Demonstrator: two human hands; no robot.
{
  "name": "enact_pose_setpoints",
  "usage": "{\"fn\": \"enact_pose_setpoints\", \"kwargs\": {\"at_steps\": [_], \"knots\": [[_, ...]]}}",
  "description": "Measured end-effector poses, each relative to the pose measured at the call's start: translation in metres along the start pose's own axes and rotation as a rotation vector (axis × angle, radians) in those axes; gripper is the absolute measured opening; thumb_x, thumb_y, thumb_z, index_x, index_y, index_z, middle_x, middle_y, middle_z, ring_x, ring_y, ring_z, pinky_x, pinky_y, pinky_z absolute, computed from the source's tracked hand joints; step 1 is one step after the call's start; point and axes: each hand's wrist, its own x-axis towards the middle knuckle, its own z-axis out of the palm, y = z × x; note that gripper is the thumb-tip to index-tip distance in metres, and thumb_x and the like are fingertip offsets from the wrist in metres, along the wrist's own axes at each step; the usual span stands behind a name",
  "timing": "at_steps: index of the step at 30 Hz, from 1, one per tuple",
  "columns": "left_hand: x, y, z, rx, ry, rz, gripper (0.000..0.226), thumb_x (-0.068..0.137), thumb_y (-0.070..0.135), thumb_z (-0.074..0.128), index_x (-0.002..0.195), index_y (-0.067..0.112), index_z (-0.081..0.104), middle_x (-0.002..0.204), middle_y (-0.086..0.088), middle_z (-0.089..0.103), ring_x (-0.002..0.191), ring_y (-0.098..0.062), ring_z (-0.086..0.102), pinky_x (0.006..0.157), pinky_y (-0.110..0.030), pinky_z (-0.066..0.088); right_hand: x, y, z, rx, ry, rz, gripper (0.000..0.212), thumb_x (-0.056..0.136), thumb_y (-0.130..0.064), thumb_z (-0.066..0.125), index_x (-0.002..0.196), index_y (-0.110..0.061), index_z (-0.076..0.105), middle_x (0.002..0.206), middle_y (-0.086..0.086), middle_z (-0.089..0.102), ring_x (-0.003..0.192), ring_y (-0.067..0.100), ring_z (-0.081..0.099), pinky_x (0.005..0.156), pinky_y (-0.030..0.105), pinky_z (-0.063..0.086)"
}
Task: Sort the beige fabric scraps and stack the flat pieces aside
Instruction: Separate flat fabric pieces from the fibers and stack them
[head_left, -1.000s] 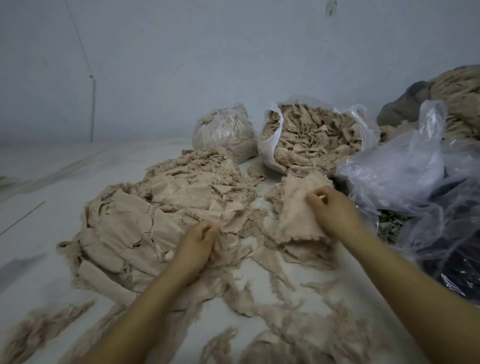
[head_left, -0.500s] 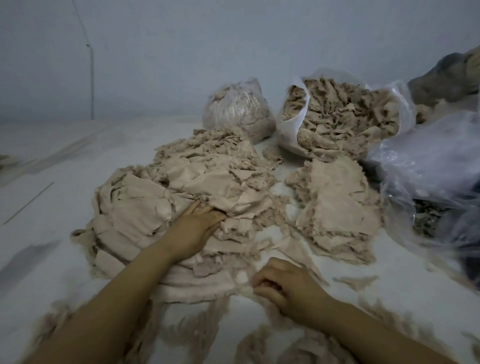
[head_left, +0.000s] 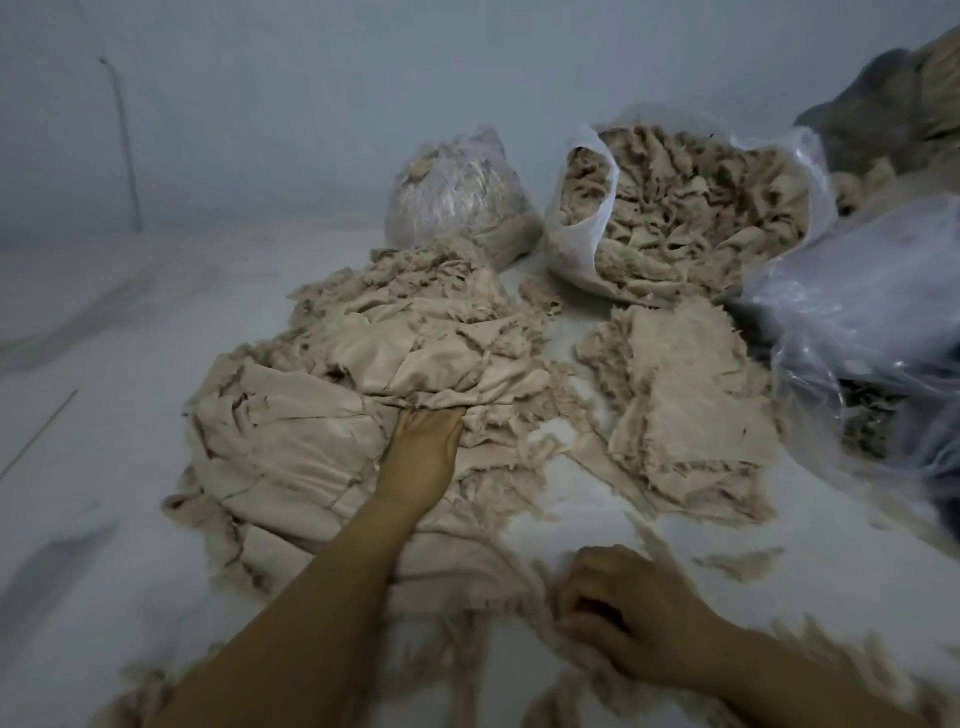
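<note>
The beige scraps lie in a big loose heap (head_left: 358, 415) on the white surface (head_left: 104, 415), left of centre, folded and crumpled over one another with frayed edges. The left hand (head_left: 423, 457) lies on the heap's near right side, palm down, its fingertips pushed under a fold of cloth, so whether they curl round anything cannot be told. To the right of the heap, apart from it, sits the stack (head_left: 691, 410) of flat pieces (ragged at the edges, laid one on another). Nearer the camera, thin frayed strips (head_left: 467, 649) trail across the surface. The right hand (head_left: 628, 618) rests among them with its fingers curled inward, knuckles up; it seems to pinch a strip at its left side, though the blur makes this uncertain.

Behind the heap stands a closed clear bag (head_left: 457, 197) packed with pale scraps. Just right of it an open white bag (head_left: 582, 239) is full of crumpled beige pieces, touching the far end of the stack. At the right edge lies a bluish clear plastic sheet (head_left: 857, 312), bunched up, with a dark grey bundle (head_left: 878, 119) behind it against the wall (head_left: 311, 104).
</note>
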Motion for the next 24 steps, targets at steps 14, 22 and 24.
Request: {"fn": "enact_pose_setpoints", "kwargs": {"at_steps": [14,22,24], "knots": [[-0.046,0.027,-0.067,-0.339,-0.487,0.075,0.028,0.098,0.033,0.046,0.081,0.019,0.063,0.079,0.008,0.06,0.072,0.001,0.05,0.071,-0.022,0.039,0.042,-0.02,0.017,0.385,0.309,0.262,0.025,0.092,-0.022,0.061,0.073,-0.021,0.045,0.061,-0.011,0.042,0.055,-0.002,0.041,0.055,0.013,0.033],[-0.014,0.082,-0.052,-0.598,-0.344,-0.062,0.03,0.098,0.02,0.047,0.069,0.021,0.044,0.065,0.009,0.045,0.059,0.001,0.041,0.061,-0.015,0.033,0.022,-0.015,-0.024,0.721,0.167,0.361,0.032,0.088,-0.025,0.068,0.071,-0.014,0.043,0.053,-0.009,0.034,0.044,0.003,0.033,0.044,0.014,0.03],[-0.004,0.085,-0.047,-0.545,-0.332,-0.06,0.031,0.099,0.021,0.046,0.068,0.026,0.043,0.066,0.012,0.046,0.062,0.001,0.044,0.06,-0.014,0.033,0.025,-0.011,-0.025,0.722,0.18,0.365,0.04,0.086,-0.022,0.07,0.06,-0.019,0.04,0.048,-0.009,0.033,0.042,0.004,0.029,0.042,0.017,0.026]]}}
